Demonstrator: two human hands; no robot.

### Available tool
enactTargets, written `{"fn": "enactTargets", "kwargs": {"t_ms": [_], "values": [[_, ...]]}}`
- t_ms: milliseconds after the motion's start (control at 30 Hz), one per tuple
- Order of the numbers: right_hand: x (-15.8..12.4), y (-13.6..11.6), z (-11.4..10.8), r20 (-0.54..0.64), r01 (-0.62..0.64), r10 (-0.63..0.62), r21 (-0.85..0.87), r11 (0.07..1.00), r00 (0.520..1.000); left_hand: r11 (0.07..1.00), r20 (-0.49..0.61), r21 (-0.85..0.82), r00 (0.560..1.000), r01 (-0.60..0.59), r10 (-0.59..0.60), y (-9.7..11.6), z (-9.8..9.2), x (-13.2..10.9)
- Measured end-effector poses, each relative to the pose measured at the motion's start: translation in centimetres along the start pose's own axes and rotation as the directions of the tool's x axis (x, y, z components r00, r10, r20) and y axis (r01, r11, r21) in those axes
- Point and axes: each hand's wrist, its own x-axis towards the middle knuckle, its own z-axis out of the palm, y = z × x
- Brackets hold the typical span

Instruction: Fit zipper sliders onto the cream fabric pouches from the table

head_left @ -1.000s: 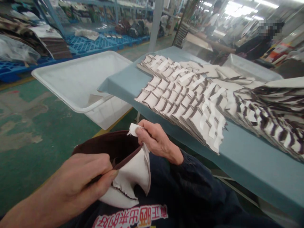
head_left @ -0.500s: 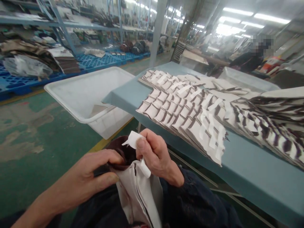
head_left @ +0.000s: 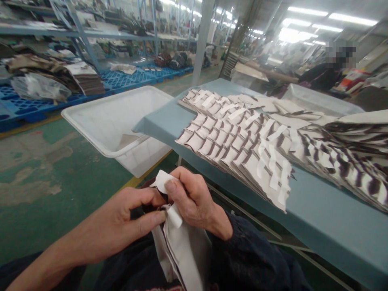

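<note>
A pale fabric piece [head_left: 192,250] with a dark underside and a seam along it hangs over my lap. My left hand [head_left: 131,214] pinches its upper edge between thumb and fingers. Closed around a white strip [head_left: 163,180], my right hand [head_left: 195,198] is just beside the left, close to the same edge. One end of the strip sticks out past my right thumb, and another white end hangs below the fingers over the fabric. The fingertips of my right hand are partly hidden, so whether they also grip the fabric I cannot tell.
On the blue-grey table [head_left: 163,121] lie overlapping rows of pale, dark-edged pieces [head_left: 230,137], several with white strips. A white plastic tub [head_left: 91,117] stands left of the table. Blue pallets [head_left: 121,76] and shelves are behind. A person [head_left: 327,72] is at the far right.
My left hand has moved right and slightly up, closing its thumb onto the fabric edge beside the strip. My right hand has shifted slightly left with the strip. The dark opening is now mostly covered.
</note>
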Motion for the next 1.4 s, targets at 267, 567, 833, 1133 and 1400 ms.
{"fn": "enactTargets", "kwargs": {"t_ms": [267, 567, 833, 1133, 1400], "values": [[-0.4, 2.6, 0.2, 0.014, 0.064, -0.063, -0.089, 0.994, 0.998, 0.996, 0.043, 0.088, 0.999, 0.006, -0.01, -0.9, -0.5, -0.2], [0.1, 2.6, -0.8, -0.09, 0.116, -0.123, -0.075, 0.99, 0.988, 0.966, -0.233, 0.235, 0.959, -0.107, 0.163, -2.3, 1.3, -0.3], [-2.2, -0.8, -1.0, 0.203, -0.474, 0.429, 0.436, 0.765, 0.88, 0.993, -0.532, 0.05, 0.844, 0.112, -0.068, -3.1, 3.3, 0.7], [-2.8, -0.2, 0.7, 0.173, -0.577, 0.55, 0.249, 0.778, 0.817, 0.995, -0.479, -0.01, 0.873, 0.099, -0.092, -2.5, 4.3, -0.6], [-3.4, -0.7, 1.4, 0.101, -0.569, 0.561, 0.091, 0.817, 0.821, 0.997, -0.502, -0.06, 0.862, 0.049, -0.073, -4.2, 5.5, -1.9]]}}
